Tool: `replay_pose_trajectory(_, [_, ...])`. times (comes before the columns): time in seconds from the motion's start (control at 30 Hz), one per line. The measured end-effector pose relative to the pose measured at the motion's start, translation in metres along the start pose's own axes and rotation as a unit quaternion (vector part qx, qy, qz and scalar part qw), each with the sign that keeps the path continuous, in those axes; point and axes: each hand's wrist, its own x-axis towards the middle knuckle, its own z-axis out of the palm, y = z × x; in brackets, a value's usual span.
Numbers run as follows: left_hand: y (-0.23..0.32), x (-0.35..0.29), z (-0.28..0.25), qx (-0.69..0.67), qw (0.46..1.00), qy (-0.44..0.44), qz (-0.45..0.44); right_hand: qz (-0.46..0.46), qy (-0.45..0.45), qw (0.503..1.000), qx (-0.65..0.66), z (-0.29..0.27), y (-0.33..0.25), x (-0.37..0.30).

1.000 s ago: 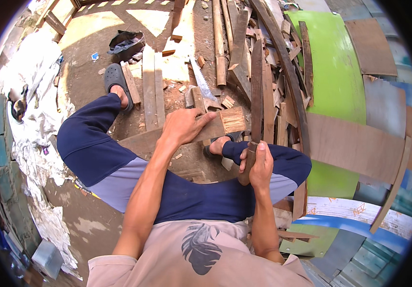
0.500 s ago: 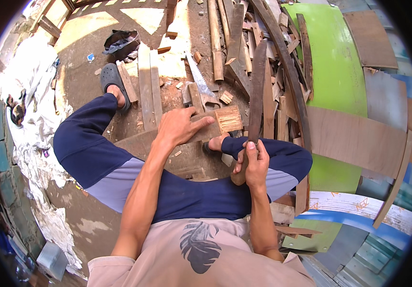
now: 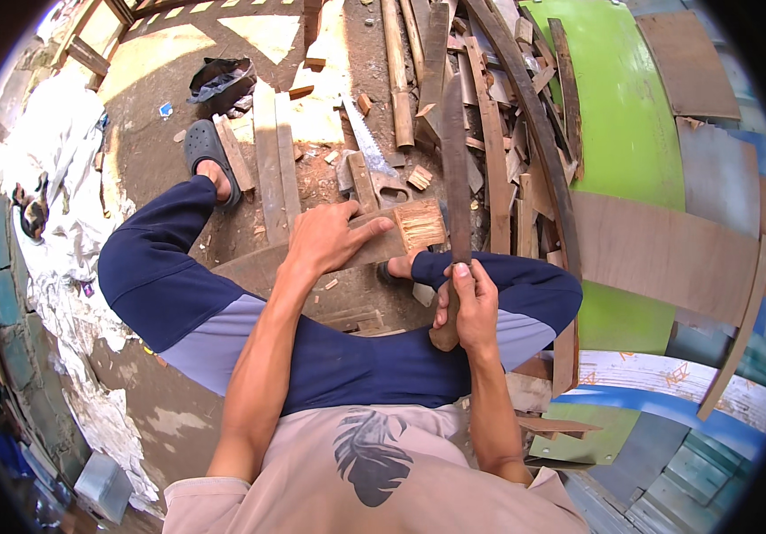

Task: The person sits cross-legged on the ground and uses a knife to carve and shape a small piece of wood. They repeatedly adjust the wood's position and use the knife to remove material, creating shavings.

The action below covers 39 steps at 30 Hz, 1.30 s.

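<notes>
A wooden board (image 3: 263, 267) lies across in front of me between my legs, its right end cut into a pale, rough notch (image 3: 420, 225). My left hand (image 3: 330, 238) grips it just left of that notch, fingers over the far edge and thumb stretched toward the raw wood. Held in my right hand (image 3: 470, 307) by its wooden handle, a machete with a long, dark brown blade (image 3: 457, 178) points away from me. The blade stands just right of the board's notched end, apart from it. My right fingers are wrapped round the handle, over my right thigh.
A handsaw (image 3: 368, 138) lies beyond the board among offcuts and wood chips. Long planks (image 3: 266, 160) lie near my left foot. A heap of scrap wood (image 3: 499, 133) and a green sheet (image 3: 628, 116) take up the right side. White cloth (image 3: 45, 178) covers the left.
The machete blade has swung left, from slanting rightward to nearly upright beside the board's notched end. My left hand stays on the board.
</notes>
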Motion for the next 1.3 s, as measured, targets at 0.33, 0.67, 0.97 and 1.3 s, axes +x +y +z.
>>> replay_pose_trajectory(0.33, [-0.004,0.001,0.004,0.008,1.0,0.013,0.007,-0.051,0.023,0.998,0.021,0.008,0.005,-0.012])
replay_pose_trajectory(0.67, [-0.004,0.0,-0.001,0.0,1.0,0.013,0.0,0.012,-0.006,1.0,-0.025,-0.002,0.008,-0.013])
replay_pose_trajectory(0.97, [-0.003,-0.002,-0.005,-0.012,1.0,0.004,-0.015,0.052,-0.024,0.995,-0.079,-0.008,-0.002,-0.021])
replay_pose_trajectory(1.3, [-0.002,0.002,-0.008,-0.012,1.0,0.003,-0.016,-0.026,0.036,0.994,-0.103,-0.001,-0.005,-0.027])
